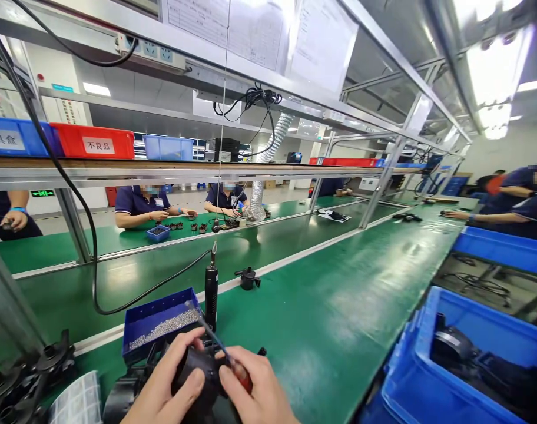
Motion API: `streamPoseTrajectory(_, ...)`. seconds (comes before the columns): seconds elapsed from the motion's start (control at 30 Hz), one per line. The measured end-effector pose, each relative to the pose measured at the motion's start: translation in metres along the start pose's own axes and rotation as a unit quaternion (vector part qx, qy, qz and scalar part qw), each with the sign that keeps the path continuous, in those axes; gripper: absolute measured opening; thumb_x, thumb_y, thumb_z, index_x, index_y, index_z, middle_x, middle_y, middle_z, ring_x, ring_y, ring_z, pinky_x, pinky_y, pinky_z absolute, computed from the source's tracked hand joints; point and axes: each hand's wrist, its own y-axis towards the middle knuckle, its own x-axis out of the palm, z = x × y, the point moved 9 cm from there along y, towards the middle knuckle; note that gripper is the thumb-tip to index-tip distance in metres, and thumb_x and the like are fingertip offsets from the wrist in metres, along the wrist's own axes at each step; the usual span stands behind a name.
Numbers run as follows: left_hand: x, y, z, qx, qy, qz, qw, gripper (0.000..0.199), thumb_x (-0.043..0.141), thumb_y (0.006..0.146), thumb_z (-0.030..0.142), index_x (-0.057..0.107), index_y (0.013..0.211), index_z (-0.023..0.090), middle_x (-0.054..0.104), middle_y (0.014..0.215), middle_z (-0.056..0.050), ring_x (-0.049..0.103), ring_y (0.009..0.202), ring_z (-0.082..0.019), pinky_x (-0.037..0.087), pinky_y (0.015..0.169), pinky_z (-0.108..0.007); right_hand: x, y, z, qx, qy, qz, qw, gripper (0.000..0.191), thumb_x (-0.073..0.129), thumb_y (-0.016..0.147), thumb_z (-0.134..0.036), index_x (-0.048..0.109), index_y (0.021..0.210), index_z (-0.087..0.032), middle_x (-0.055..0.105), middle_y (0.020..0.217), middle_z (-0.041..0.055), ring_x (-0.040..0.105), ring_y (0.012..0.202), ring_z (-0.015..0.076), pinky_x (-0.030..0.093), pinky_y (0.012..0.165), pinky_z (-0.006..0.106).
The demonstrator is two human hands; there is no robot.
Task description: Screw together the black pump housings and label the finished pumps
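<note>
At the bottom centre, my left hand (169,383) is wrapped round a black cylindrical plastic part (202,377). My right hand (255,386) closes on a screwdriver (238,372) with a reddish handle, and its thin shaft slants up and left over the part. Just behind the hands is a blue tray (131,324) with small metal screws (166,327) in it. A black electric screwdriver (211,294) hangs upright beside the tray. Farther back on the green bench (312,306) sits a small black part (248,278).
Black parts (47,359) and a clear divided tray (76,400) lie at the left. A blue bin (405,377) with black parts stands at the right. A black cable (94,259) loops down left. People (140,206) sit across the bench, beyond a metal frame (69,224).
</note>
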Motion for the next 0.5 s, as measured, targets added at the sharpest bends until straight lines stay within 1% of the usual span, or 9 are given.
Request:
streamPoseTrajectory(0.07,0.013,-0.002,0.004,0.034,0.004,-0.053,0.998,0.066,0.067,0.104,0.067,0.063,0.162,0.037,0.063,0.164,-0.008,0.056,0.156,-0.036,0.040,0.137,-0.054,-0.008,0.010,-0.002,-0.020,-0.005,-0.009,1.000,0.028,0.054,0.109,-0.036,0.078,0.104,-0.024,0.080,0.090,0.0032,0.077,0.082,0.0194,0.059,0.082,0.026)
streamPoseTrajectory(0.1,0.018,-0.003,0.005,0.044,0.011,-0.078,0.996,0.068,0.068,0.104,0.065,0.059,0.166,0.038,0.060,0.167,-0.008,0.054,0.158,-0.037,0.042,0.135,-0.055,-0.012,0.016,0.000,-0.035,-0.019,-0.011,0.999,0.028,0.053,0.109,-0.035,0.077,0.100,-0.024,0.078,0.086,0.0025,0.075,0.078,0.0188,0.057,0.079,0.027)
streamPoseTrajectory(0.17,0.022,-0.002,0.003,0.044,0.024,-0.105,0.993,0.080,0.073,0.102,0.061,0.046,0.174,0.039,0.048,0.177,-0.009,0.046,0.164,-0.039,0.048,0.131,-0.057,-0.020,0.027,0.014,-0.051,-0.054,-0.002,0.997,0.026,0.053,0.106,-0.033,0.076,0.099,-0.023,0.075,0.083,0.0025,0.071,0.074,0.0190,0.054,0.074,0.028)
streamPoseTrajectory(0.23,0.014,0.002,0.002,0.033,0.031,-0.093,0.995,0.085,0.074,0.102,0.059,0.038,0.177,0.040,0.036,0.184,-0.008,0.038,0.169,-0.039,0.053,0.128,-0.055,-0.031,0.038,0.039,-0.045,-0.080,0.013,0.996,0.024,0.055,0.103,-0.032,0.077,0.105,-0.021,0.074,0.084,0.0041,0.069,0.074,0.0206,0.052,0.074,0.030)
streamPoseTrajectory(0.27,0.007,0.004,0.002,0.027,0.034,-0.076,0.996,0.082,0.072,0.104,0.058,0.039,0.177,0.040,0.034,0.185,-0.008,0.037,0.169,-0.038,0.053,0.128,-0.054,-0.036,0.043,0.054,-0.037,-0.088,0.020,0.995,0.026,0.055,0.103,-0.032,0.078,0.108,-0.020,0.075,0.086,0.0054,0.069,0.076,0.0214,0.052,0.075,0.031)
streamPoseTrajectory(0.33,-0.008,0.008,0.005,0.020,0.045,-0.038,0.998,0.069,0.065,0.109,0.056,0.046,0.173,0.040,0.040,0.181,-0.008,0.043,0.166,-0.036,0.054,0.127,-0.053,-0.045,0.051,0.085,-0.020,-0.101,0.027,0.994,0.030,0.054,0.105,-0.035,0.078,0.108,-0.018,0.076,0.087,0.0072,0.069,0.077,0.0223,0.052,0.075,0.032)
streamPoseTrajectory(0.4,-0.018,0.009,0.011,0.026,0.056,-0.007,0.998,0.060,0.064,0.109,0.054,0.056,0.167,0.039,0.051,0.174,-0.010,0.054,0.157,-0.035,0.058,0.123,-0.053,-0.046,0.056,0.112,-0.011,-0.107,0.012,0.994,0.033,0.054,0.107,-0.040,0.079,0.099,-0.019,0.075,0.081,0.0055,0.068,0.072,0.0212,0.052,0.071,0.031)
streamPoseTrajectory(0.47,-0.022,0.008,0.018,0.044,0.069,0.007,0.997,0.055,0.067,0.107,0.050,0.063,0.161,0.039,0.057,0.167,-0.010,0.059,0.151,-0.035,0.061,0.118,-0.051,-0.042,0.058,0.134,-0.010,-0.110,-0.008,0.994,0.039,0.057,0.108,-0.046,0.081,0.091,-0.020,0.072,0.072,0.0022,0.065,0.065,0.0191,0.051,0.064,0.028)
streamPoseTrajectory(0.5,-0.023,0.008,0.021,0.052,0.073,0.011,0.996,0.053,0.069,0.106,0.047,0.065,0.158,0.038,0.059,0.165,-0.010,0.061,0.149,-0.035,0.063,0.116,-0.050,-0.041,0.060,0.143,-0.011,-0.114,-0.011,0.993,0.043,0.058,0.108,-0.050,0.081,0.090,-0.020,0.070,0.070,0.0012,0.064,0.063,0.0181,0.051,0.062,0.027)
